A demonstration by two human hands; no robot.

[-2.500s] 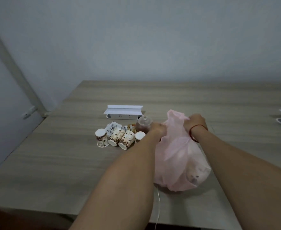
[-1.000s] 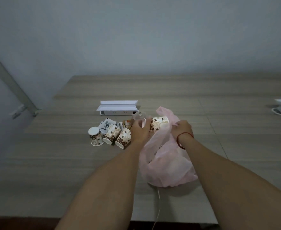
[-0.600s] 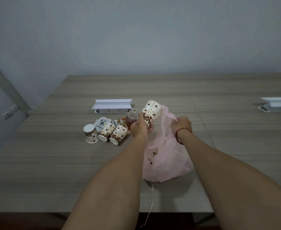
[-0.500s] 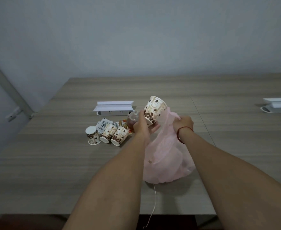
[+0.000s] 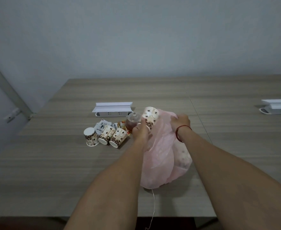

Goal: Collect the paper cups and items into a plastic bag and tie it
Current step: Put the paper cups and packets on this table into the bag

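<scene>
The bag [image 5: 163,156], thin pink translucent plastic, stands bulging on the wood-grain desk [image 5: 53,163]; pale round shapes show dimly through its right side, too blurred to name. The left hand [image 5: 140,130] is closed around a paper cup [image 5: 150,118] printed with brown beans, held tilted at the bag's mouth, rim away from the camera; the fingers are mostly hidden behind the cup and the plastic. The right hand [image 5: 180,121], a red string [image 5: 179,131] on its wrist, pinches the far right edge of the bag's mouth, fingertips buried in the folds.

Just left of the bag, behind the left hand, sits a small clear jar [image 5: 133,122] with dark reddish contents, partly covered by the hand. Farther left of the bag lie three more cups [image 5: 105,136]: one upside down, two on their sides with rims toward the camera. Behind them are sachets [image 5: 102,126], white and orange, half hidden by the cups; the print is hard to read. Beyond the bag to the left stands a white power strip [image 5: 112,110] with a raised lid. Far right of the bag a second white strip [image 5: 277,108] is cut off by the frame. A thin white cord [image 5: 153,206] trails from under the bag over the near desk edge.
</scene>
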